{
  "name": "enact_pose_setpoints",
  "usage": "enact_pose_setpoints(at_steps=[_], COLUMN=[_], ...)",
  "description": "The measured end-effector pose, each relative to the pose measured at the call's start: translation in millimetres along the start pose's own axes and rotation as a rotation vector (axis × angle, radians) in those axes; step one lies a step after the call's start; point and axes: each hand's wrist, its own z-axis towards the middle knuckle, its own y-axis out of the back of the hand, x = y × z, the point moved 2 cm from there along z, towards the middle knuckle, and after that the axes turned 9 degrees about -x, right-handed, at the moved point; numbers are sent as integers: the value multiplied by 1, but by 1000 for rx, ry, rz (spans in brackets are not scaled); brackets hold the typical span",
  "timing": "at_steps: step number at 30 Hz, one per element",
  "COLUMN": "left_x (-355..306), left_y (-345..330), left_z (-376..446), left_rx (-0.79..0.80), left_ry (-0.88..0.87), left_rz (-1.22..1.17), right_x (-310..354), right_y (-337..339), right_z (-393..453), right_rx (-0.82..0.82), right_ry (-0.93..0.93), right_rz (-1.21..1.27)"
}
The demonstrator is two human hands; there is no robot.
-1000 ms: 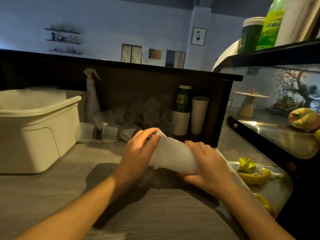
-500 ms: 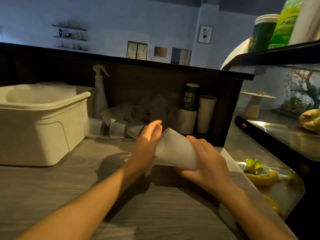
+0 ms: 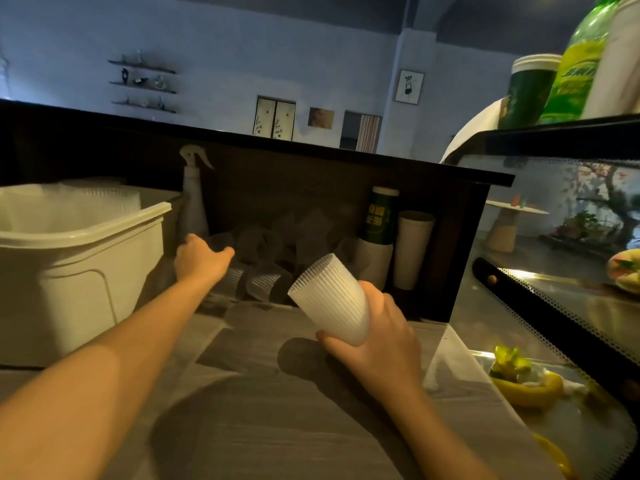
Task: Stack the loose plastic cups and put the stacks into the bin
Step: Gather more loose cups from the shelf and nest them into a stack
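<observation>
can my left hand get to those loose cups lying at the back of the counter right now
Probably yes. The left hand is open, holds nothing, and already reaches over the loose cups between the bin and the right hand's stack of cups. Nothing blocks it.

Both forearms are showing bare all the way to the frame edge, no sleeves covering them. The left hand (image 3: 199, 259) and right hand (image 3: 377, 327) aren't wearing gloves, rings, or a watch.

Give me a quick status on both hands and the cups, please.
Right hand grips ribbed cup stack. Left hand open, reaching at loose cups. Bin at left; nothing blocking.
</observation>
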Motion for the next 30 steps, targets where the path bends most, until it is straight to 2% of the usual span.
enact_pose_setpoints(at_steps=[7,11,17,20,24,28,30], left_x=[-3,-14,-14,-13,-11,-22,-27], left_y=[-18,-7,29,49,74,84,84], left_z=[12,-1,-30,-54,-82,-96,-103], left_rx=[3,-28,-73,10,177,346,422], left_ry=[36,-7,-176,-242,-333,-261,-256], left_rz=[129,-11,-251,-343,-525,-845,-927], right_x=[-2,-4,-14,-20,-20,-17,-15], right_y=[-1,-2,8,15,25,28,27], right_z=[4,4,6,8,7,4,3], right_rx=[-13,-21,-33,-14,12,18,33], right_ry=[37,4,-120,-188,-182,-162,-132], right_rz=[51,76,190,304,409,392,357])
